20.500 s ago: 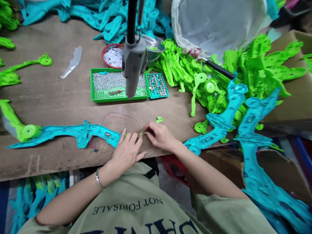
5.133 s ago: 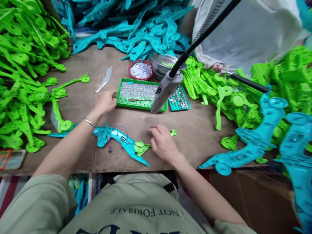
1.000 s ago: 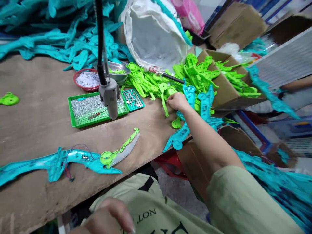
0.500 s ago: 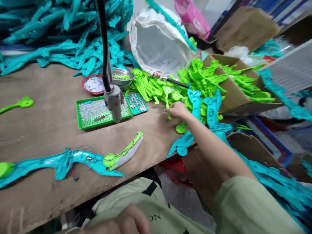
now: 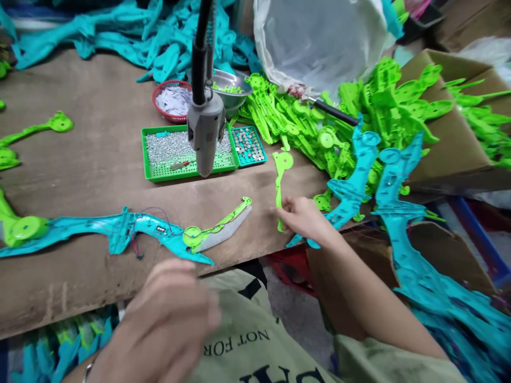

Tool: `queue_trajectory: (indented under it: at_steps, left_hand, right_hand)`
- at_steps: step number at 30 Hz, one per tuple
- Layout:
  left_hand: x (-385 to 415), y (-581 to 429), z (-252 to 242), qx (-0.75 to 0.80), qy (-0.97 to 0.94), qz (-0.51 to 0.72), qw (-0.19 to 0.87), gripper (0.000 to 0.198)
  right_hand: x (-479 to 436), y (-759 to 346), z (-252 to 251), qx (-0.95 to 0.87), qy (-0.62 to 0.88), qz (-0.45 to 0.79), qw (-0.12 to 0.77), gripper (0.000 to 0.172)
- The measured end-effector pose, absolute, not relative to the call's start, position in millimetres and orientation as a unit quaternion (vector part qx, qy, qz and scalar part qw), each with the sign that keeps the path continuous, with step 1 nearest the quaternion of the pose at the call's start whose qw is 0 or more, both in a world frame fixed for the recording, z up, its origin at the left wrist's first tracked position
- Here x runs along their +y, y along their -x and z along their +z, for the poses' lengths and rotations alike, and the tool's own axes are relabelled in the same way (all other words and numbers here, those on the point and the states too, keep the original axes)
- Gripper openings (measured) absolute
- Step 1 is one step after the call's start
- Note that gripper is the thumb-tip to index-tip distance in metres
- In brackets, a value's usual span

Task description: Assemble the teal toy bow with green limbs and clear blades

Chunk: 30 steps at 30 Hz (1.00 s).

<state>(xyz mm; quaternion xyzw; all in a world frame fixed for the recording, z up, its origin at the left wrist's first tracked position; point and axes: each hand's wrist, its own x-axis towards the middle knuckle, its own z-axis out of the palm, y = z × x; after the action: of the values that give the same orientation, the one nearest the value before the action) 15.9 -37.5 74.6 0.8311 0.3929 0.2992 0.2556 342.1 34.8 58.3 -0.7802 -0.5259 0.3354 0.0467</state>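
Pinched in the right hand, close above the near edge of the wooden table — a long green plastic arm, disc end pointing away from the body, lower end clamped between thumb and fingertips. Left hand low in the foreground over the shirt, blurred, back turned to the camera, nothing seen in it; impossible to tell whether the fingers are closed or loose. To the left of the held arm, flat on the table: a teal bow body with red and blue wires looped across its middle, a green disc piece set on its right end, and a translucent blade lying along that piece. Farther back, a green tray of screws with a small teal tray of button cells just beside it on the right; hanging over the green tray's front, a grey electric screwdriver on a black stem. Behind those, a red basket of white scraps beside a metal bowl. Right of the hand, a heap of green parts against a cardboard box, with further teal bodies laid over the heap's near side. White sack behind the heap — loose teal parts piled along the table's far edge.
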Motion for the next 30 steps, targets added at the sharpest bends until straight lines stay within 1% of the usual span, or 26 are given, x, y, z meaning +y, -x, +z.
queue_trajectory:
  at_steps: [2, 3, 4, 5, 7, 9, 12, 16, 18, 21, 25, 30]
  left_hand:
    - [-19.6, -24.2, 55.0, 0.38, -0.84, 0.324, 0.211, 0.034]
    - [-12.2, -28.2, 45.2, 0.37, -0.859, 0.318, 0.153, 0.032]
    - [-6.4, -31.5, 35.8, 0.364, -0.874, 0.299, 0.12, 0.029]
    - [-2.2, -33.8, 27.4, 0.364, -0.88, 0.286, 0.101, 0.027]
    - [1.9, -35.5, 13.9, 0.375, -0.883, 0.267, 0.09, 0.029]
    - [2.5, -34.4, 4.9, 0.391, -0.875, 0.267, 0.1, 0.037]
    - [2.6, -32.2, -3.1, 0.4, -0.868, 0.268, 0.118, 0.044]
    - [3.8, -32.3, -9.4, 0.393, -0.869, 0.274, 0.124, 0.037]
    - [3.9, -33.1, -11.4, 0.389, -0.869, 0.281, 0.12, 0.032]
    - [3.6, -33.8, -12.9, 0.386, -0.867, 0.295, 0.109, 0.028]
    - [4.0, -34.3, -12.8, 0.38, -0.868, 0.306, 0.098, 0.025]
    - [5.1, -35.5, -12.5, 0.378, -0.869, 0.307, 0.089, 0.025]
  right_hand:
    - [30.5, -339.7, 44.8, -0.549, 0.798, 0.248, 0.008, 0.024]
    - [29.2, -339.2, 39.2, -0.56, 0.805, 0.195, 0.009, 0.02]
    - [28.1, -338.5, 34.4, -0.572, 0.807, 0.144, 0.024, 0.017]
    - [26.9, -337.3, 30.5, -0.583, 0.804, 0.101, 0.054, 0.019]
    - [24.7, -332.4, 24.4, -0.606, 0.781, 0.074, 0.134, 0.02]
    - [23.6, -324.4, 19.4, -0.618, 0.753, 0.118, 0.193, 0.013]
    - [26.7, -311.9, 11.4, -0.597, 0.738, 0.228, 0.215, 0.012]
    - [36.0, -304.8, 2.1, -0.501, 0.748, 0.364, 0.239, 0.011]
    - [39.1, -304.7, 0.0, -0.448, 0.745, 0.422, 0.259, 0.008]
    - [40.5, -304.6, 0.9, -0.392, 0.735, 0.465, 0.3, 0.005]
    - [41.1, -301.9, 5.5, -0.33, 0.716, 0.504, 0.353, 0.011]
    - [45.8, -297.0, 6.5, -0.293, 0.707, 0.517, 0.384, 0.015]
